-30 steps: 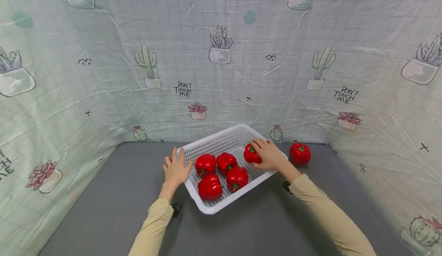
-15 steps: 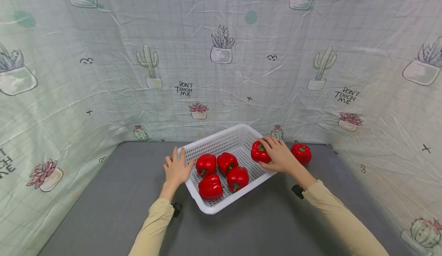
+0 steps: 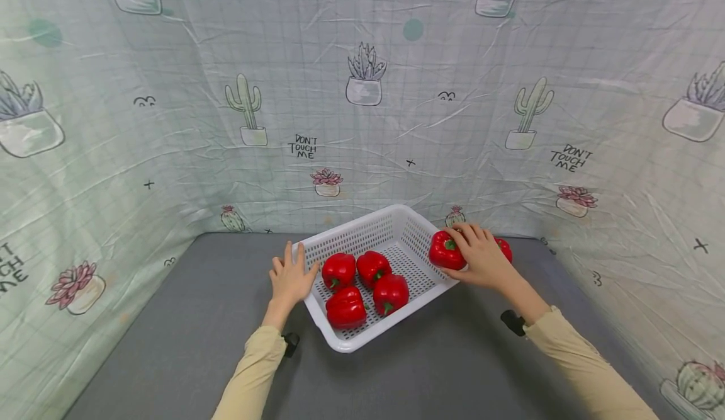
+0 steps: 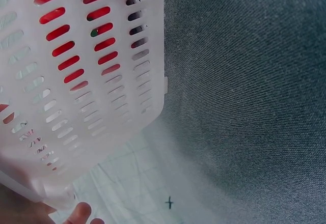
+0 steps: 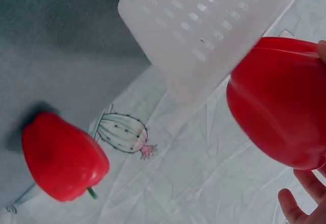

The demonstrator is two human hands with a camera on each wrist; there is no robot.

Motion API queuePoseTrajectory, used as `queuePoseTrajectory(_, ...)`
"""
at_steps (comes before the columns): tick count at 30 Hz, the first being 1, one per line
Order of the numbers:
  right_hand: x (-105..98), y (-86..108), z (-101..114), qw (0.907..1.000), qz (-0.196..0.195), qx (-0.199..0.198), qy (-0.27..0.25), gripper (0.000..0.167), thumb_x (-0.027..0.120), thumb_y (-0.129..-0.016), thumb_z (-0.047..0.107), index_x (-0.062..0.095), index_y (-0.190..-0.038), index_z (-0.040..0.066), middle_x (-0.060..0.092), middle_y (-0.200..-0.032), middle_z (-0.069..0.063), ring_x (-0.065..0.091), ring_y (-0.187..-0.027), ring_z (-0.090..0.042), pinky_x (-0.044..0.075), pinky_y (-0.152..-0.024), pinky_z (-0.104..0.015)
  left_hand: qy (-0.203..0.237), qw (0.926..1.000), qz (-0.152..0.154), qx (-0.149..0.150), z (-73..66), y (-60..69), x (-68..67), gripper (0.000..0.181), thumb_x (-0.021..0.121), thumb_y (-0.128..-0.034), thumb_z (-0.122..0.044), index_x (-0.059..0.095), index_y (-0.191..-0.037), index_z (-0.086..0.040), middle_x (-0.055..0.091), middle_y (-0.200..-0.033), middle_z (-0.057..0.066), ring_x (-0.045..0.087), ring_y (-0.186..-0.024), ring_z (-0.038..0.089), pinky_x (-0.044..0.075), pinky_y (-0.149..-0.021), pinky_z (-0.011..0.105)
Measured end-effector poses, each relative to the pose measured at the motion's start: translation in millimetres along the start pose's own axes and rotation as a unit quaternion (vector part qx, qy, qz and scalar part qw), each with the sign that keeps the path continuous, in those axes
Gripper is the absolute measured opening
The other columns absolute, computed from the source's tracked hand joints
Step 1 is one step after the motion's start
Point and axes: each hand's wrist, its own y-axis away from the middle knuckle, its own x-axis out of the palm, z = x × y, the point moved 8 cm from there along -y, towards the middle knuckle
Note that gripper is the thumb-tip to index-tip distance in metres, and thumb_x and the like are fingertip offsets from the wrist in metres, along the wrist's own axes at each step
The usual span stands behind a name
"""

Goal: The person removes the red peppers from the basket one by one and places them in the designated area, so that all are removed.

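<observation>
My right hand [image 3: 479, 258] grips a red bell pepper [image 3: 446, 250] by its side, raised over the right end of a white perforated basket [image 3: 423, 293]. In the right wrist view that bell pepper [image 5: 280, 102] is above the rim, with fingertips curled at its edge. My left hand [image 3: 290, 280] rests on the basket's left rim, fingers spread and fairly straight. Several red bell peppers [image 3: 346, 307] lie in the left part of the basket. Through the slots of the basket wall [image 4: 102, 107], red shows in the left wrist view.
Another red bell pepper [image 5: 63, 158] sits on the grey table [image 3: 170, 344] right of the basket, partly hidden behind my right hand in the head view. A cloth curtain [image 3: 362, 136] printed with cacti encloses the back and sides.
My right hand has lifted the bell pepper from inside the basket and carried it rightward to the right rim. My left hand and the basket stay in place.
</observation>
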Motion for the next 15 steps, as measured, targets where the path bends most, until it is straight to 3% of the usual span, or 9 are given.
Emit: queuePoseTrajectory(15,-24,28.6,-21,0.9995,0.004,0.013,0.028,0.084,0.083,-0.050,0.030,0.046,-0.121,0.004,0.046,-0.117,-0.017,0.037,-0.105,-0.034,0.033,-0.081,-0.053,-0.002,1.0000,-0.006,0.001,-0.8,0.1,-0.3,0.068,0.042,-0.0898,-0.041,0.020,-0.142,-0.003,0.007,-0.148,0.020,0.019,-0.114,0.042,0.022,-0.088,0.058)
